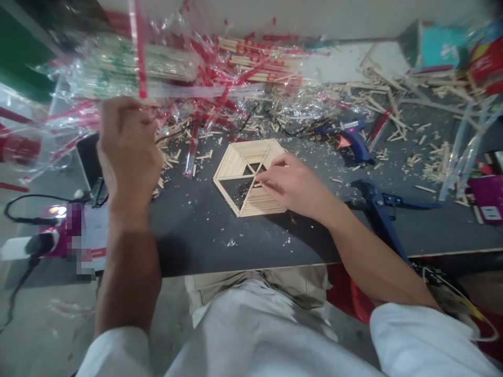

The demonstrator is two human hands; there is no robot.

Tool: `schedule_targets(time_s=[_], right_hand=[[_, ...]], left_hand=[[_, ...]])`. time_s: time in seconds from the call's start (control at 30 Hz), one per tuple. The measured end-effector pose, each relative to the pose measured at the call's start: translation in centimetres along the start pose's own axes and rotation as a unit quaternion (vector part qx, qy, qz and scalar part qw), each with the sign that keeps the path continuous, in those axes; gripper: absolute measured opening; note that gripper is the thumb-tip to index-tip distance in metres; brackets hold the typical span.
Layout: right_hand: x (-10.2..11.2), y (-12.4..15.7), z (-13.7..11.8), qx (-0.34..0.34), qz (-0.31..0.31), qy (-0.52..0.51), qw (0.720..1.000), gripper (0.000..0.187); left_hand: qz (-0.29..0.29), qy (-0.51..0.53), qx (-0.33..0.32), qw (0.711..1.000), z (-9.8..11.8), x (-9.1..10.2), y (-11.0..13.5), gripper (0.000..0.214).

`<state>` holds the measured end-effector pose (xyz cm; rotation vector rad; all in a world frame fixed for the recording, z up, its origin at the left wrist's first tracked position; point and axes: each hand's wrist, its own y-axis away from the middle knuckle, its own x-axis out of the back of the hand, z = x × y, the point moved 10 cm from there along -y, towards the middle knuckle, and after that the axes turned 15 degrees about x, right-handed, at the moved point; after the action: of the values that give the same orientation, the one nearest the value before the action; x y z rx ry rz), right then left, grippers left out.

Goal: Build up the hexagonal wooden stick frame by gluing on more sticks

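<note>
A hexagon of glued wooden sticks (243, 159) lies flat on the dark table (220, 241); part of its middle is open. My right hand (293, 183) rests on its right side, fingers pinched on a short wooden stick (262, 183) near the centre. My left hand (126, 152) is raised at the left, fingers closed around a clear plastic pack of sticks with red stripes (137, 68), lifted above the table and blurred.
Torn clear and red wrappers (220, 89), stick bundles (259, 60) and offcuts litter the back. A blue glue gun (351, 137) lies right of the hexagon, blue cutters (379, 204) nearer me. A black cable and pink device (58, 230) sit at the left.
</note>
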<state>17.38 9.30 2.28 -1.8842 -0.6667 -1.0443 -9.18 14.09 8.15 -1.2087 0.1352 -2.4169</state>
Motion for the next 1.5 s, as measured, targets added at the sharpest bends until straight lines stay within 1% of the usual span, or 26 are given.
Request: schedule_targets(time_s=[0.03,0.07,0.1,0.17,0.2,0.27,0.33,0.43,0.53,0.67,0.77,0.83,0.97,1.13,1.27,1.4,1.5], right_hand=[[0.0,0.0,-0.1,0.003,0.001,0.009,1.0,0.022],[0.1,-0.1,-0.3,0.006,0.0,0.019,1.0,0.023],[0.0,-0.1,-0.4,0.009,-0.003,0.029,1.0,0.024],[-0.2,-0.1,-0.7,0.017,-0.016,0.048,0.999,0.026],[-0.3,-0.2,-0.9,0.02,-0.024,0.058,0.998,0.027],[-0.5,-0.2,-1.2,0.025,-0.04,0.079,0.996,0.028],[-0.7,-0.2,-1.3,0.029,-0.052,0.096,0.994,0.03],[-0.9,-0.2,-1.3,0.024,-0.067,0.105,0.992,0.033],[-1.2,-0.2,-1.3,0.022,-0.079,0.105,0.991,0.034],[-1.4,-0.4,-1.7,0.029,-0.089,0.114,0.989,0.035],[-1.5,-0.5,-2.0,0.027,-0.097,0.12,0.988,0.039],[-1.6,-0.5,-2.0,0.029,-0.099,0.113,0.988,0.038],[-1.7,-0.2,-1.7,0.023,-0.083,0.079,0.993,0.033],[-1.6,0.1,-0.7,0.0,-0.047,0.038,0.998,0.03],[-1.5,0.1,-0.5,-0.004,-0.045,0.039,0.998,0.029],[-1.5,-0.1,-0.5,-0.007,-0.044,0.014,0.999,0.031],[-1.5,-0.3,-0.8,-0.002,-0.041,0.001,0.999,0.034]], left_hand=[[0.031,-0.065,-0.021,0.997,-0.5,0.4,-0.6,0.019],[0.041,-0.111,-0.029,0.993,-1.1,0.4,-1.1,0.021],[0.051,-0.14,-0.016,0.989,-1.9,0.5,-1.5,0.025],[0.043,-0.177,0.023,0.983,-3.1,0.1,-1.8,0.029],[0.038,-0.188,0.045,0.98,-3.5,-0.1,-1.7,0.03],[0.028,-0.208,0.07,0.975,-3.6,-0.5,-1.3,0.031],[0.02,-0.209,0.066,0.975,-3.0,-0.8,-0.9,0.032],[0.017,-0.182,0.044,0.982,-2.4,-0.9,-0.6,0.034],[0.007,-0.165,0.047,0.985,-2.7,-1.1,-0.8,0.029],[-0.017,-0.185,0.062,0.981,-3.2,-1.5,-1.0,0.03],[0.004,-0.197,0.081,0.977,-3.4,-1.0,-1.0,0.031],[0.018,-0.193,0.083,0.978,-3.4,-0.7,-1.1,0.031],[0.0,-0.181,0.066,0.981,-3.4,-1.4,-1.0,0.032],[0.021,-0.155,0.055,0.986,-3.1,-1.0,-0.9,0.025],[0.027,-0.164,0.045,0.985,-2.7,-1.0,-0.7,0.03],[0.021,-0.176,0.055,0.983,-2.6,-1.4,-0.6,0.028],[0.023,-0.166,0.039,0.985,-2.3,-1.5,-0.6,0.028]])
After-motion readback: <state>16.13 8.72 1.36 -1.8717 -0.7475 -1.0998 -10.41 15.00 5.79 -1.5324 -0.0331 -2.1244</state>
